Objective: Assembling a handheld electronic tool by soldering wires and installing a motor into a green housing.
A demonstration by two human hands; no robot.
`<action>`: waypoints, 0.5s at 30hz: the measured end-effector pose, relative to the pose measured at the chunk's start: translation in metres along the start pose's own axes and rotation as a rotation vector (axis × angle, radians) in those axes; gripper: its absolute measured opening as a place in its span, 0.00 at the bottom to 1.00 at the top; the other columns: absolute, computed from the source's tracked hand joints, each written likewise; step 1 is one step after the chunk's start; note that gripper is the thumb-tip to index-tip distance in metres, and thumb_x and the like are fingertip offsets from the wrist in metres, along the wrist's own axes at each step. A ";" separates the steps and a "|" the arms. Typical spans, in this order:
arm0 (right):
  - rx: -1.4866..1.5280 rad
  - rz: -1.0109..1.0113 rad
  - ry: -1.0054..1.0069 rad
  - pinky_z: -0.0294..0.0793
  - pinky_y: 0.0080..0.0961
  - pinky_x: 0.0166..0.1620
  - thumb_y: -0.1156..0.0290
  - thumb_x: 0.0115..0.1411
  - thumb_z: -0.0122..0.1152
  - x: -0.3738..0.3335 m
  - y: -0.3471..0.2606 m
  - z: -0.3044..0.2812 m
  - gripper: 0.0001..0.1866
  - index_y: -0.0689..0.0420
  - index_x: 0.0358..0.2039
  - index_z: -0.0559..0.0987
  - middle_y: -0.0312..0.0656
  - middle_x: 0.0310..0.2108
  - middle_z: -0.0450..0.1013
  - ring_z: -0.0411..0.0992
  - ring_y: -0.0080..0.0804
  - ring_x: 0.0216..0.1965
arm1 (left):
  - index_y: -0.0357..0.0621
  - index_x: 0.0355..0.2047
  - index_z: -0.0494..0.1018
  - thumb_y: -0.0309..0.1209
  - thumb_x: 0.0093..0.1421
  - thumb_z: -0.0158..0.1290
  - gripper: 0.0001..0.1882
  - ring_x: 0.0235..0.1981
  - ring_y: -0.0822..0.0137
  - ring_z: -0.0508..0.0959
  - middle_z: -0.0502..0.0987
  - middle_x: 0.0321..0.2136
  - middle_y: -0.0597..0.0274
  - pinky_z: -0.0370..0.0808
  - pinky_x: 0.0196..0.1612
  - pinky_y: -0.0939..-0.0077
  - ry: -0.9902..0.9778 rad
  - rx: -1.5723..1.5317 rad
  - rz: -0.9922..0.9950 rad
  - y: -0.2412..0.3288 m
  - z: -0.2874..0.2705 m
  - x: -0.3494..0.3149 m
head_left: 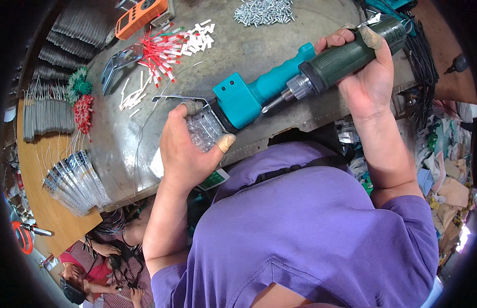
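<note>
Left hand: The left hand [179,141] was grasping the clear-wrapped end [203,128] of the teal piece, with the thumb and fingers on opposite sides.
Right hand: The right hand [369,82] was closed around the dark green screwdriver [346,54]; I could not tell whether its fingers also touched the teal piece.
Teal piece: The teal piece [279,77] was held above the near part of the grey bench [254,43], its block end towards the left hand, its narrow end beside the screwdriver.
Driver bit: The bare bit [276,101] pointed to the left, near the block. In my judgement it could scratch the teal surface if the right wrist turned carelessly.
Clear wrapping: It looked smooth, so the grip could perhaps slide, and then the piece might twist when pushed.
Metal strip: The thin metal strip [179,97] stuck out beyond the left fingers; its edge could probably cut, although finger covers [225,143] gave some protection.
Thin wire: A loose thin wire [139,133] curved over the bench near the left hand and might catch on the strip.
Screw pile: The loose screws [264,12] lay well apart, on the far side; a swinging tool could scatter them.
</note>
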State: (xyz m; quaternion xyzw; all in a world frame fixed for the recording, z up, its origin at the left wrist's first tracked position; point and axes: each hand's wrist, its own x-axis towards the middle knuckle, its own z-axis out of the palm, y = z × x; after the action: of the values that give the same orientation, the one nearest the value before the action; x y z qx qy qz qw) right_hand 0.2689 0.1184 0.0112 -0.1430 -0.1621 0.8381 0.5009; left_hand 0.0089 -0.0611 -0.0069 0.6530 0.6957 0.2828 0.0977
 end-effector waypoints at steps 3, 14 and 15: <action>-0.090 -0.021 -0.002 0.68 0.46 0.58 0.64 0.59 0.56 -0.009 0.012 0.009 0.11 0.60 0.30 0.72 0.42 0.30 0.71 0.70 0.35 0.37 | 0.35 0.49 0.61 0.47 0.43 0.71 0.43 0.38 0.54 0.78 0.75 0.37 0.48 0.74 0.43 0.65 0.005 -0.010 0.000 0.001 0.001 -0.002; -0.085 -0.064 -0.035 0.59 0.39 0.63 0.67 0.58 0.58 -0.004 0.002 0.009 0.14 0.64 0.34 0.68 0.40 0.30 0.66 0.66 0.32 0.38 | 0.34 0.47 0.64 0.39 0.40 0.71 0.38 0.37 0.48 0.76 0.74 0.36 0.48 0.73 0.41 0.61 0.045 -0.114 0.021 0.003 0.002 0.000; -0.061 -0.057 0.003 0.63 0.42 0.61 0.66 0.58 0.58 -0.004 0.002 0.007 0.12 0.62 0.32 0.70 0.41 0.30 0.68 0.68 0.34 0.37 | 0.34 0.46 0.65 0.38 0.40 0.71 0.37 0.37 0.48 0.76 0.74 0.36 0.48 0.73 0.40 0.61 0.043 -0.112 0.009 0.003 0.001 -0.001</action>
State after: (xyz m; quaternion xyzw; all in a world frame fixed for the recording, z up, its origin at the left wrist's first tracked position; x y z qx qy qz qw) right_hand 0.2659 0.1134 0.0170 -0.1550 -0.1906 0.8180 0.5202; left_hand 0.0124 -0.0616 -0.0067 0.6435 0.6777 0.3358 0.1180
